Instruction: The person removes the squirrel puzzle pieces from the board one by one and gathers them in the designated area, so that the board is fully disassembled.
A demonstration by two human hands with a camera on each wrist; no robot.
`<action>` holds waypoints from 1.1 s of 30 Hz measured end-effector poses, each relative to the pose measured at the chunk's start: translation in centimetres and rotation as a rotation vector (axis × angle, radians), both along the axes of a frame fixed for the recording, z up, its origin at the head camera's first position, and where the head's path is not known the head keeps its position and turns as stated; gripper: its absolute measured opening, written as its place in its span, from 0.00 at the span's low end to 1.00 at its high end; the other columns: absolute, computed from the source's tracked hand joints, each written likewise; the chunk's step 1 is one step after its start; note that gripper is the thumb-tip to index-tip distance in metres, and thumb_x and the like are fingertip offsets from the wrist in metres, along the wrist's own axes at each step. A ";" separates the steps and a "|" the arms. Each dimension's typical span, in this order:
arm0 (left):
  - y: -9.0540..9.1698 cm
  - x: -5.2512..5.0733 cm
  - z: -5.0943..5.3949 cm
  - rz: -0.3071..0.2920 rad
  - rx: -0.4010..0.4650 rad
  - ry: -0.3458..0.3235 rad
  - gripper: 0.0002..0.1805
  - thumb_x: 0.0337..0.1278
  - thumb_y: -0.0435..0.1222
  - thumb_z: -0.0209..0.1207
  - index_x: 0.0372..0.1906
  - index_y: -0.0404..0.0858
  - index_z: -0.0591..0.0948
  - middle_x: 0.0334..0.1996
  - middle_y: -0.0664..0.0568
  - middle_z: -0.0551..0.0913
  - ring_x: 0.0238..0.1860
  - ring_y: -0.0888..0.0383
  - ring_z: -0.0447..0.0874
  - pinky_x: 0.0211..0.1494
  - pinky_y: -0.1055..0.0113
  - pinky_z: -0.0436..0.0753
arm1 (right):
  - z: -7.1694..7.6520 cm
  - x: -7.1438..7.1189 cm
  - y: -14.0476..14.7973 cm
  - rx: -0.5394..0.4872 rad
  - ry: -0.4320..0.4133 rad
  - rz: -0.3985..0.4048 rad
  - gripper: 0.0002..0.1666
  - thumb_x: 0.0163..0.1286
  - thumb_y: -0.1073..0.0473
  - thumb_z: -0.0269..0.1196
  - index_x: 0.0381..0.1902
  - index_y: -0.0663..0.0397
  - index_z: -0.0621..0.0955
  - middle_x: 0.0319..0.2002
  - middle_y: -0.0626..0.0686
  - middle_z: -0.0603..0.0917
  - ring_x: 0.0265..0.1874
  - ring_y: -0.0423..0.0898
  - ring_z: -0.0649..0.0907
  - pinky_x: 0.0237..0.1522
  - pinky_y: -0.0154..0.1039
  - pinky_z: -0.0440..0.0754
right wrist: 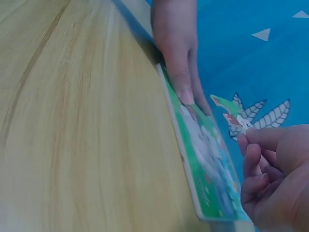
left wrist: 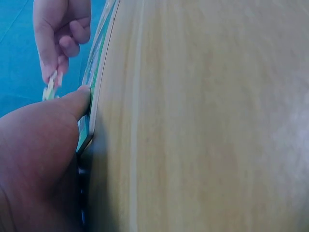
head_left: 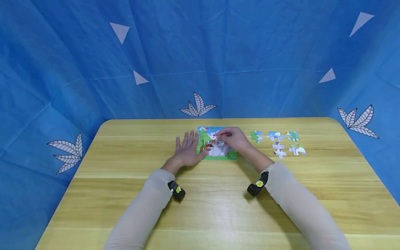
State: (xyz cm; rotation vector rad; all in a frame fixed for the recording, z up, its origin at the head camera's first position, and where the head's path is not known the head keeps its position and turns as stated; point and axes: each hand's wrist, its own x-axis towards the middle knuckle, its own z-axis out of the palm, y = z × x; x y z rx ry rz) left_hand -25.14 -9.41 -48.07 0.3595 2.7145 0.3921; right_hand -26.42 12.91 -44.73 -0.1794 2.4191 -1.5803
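A jigsaw puzzle board (head_left: 222, 158) with a green lower edge and a white animal picture lies toward the back of the table. My left hand (head_left: 186, 154) rests at its left side with fingers spread, and the thumb presses on the board. Above the board, my right hand (head_left: 235, 139) pinches a puzzle piece (right wrist: 226, 105) between thumb and fingertips. Green, white and some reddish brown show on that piece, which is tilted and apart from the board in the right wrist view. The right hand hides part of the board's right side.
Several loose puzzle pieces (head_left: 279, 150) lie in two rows on the wooden table (head_left: 212, 208), right of the board. A blue cloth (head_left: 200, 52) with white triangles and leaf prints hangs behind the table and at its sides.
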 end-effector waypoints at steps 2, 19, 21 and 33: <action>0.0 0.1 0.0 0.002 0.006 0.006 0.52 0.71 0.68 0.40 0.81 0.45 0.29 0.81 0.52 0.22 0.79 0.51 0.13 0.74 0.44 0.15 | 0.2 0.1 0.7 -0.006 -0.007 -0.008 0.11 0.75 0.61 0.63 0.48 0.62 0.85 0.41 0.59 0.87 0.29 0.47 0.78 0.30 0.37 0.77; 0.0 1.0 1.1 0.000 0.029 0.044 0.51 0.73 0.66 0.41 0.82 0.42 0.34 0.82 0.47 0.27 0.81 0.47 0.20 0.76 0.43 0.21 | 0.3 2.6 9.1 0.039 -0.025 -0.024 0.18 0.76 0.56 0.63 0.54 0.64 0.83 0.49 0.57 0.86 0.32 0.47 0.80 0.31 0.38 0.79; 0.0 0.9 1.0 0.001 0.029 0.041 0.51 0.73 0.65 0.42 0.82 0.42 0.34 0.82 0.47 0.27 0.80 0.48 0.19 0.76 0.43 0.20 | 0.4 2.9 10.0 0.056 -0.025 -0.032 0.19 0.76 0.55 0.64 0.55 0.64 0.83 0.49 0.57 0.86 0.32 0.46 0.80 0.32 0.38 0.79; 0.2 0.6 0.7 0.015 0.023 0.025 0.51 0.73 0.65 0.41 0.82 0.43 0.32 0.82 0.49 0.25 0.80 0.50 0.17 0.75 0.44 0.17 | 0.1 3.4 14.3 0.132 -0.040 -0.087 0.19 0.76 0.54 0.63 0.55 0.64 0.83 0.32 0.50 0.86 0.24 0.43 0.77 0.20 0.35 0.72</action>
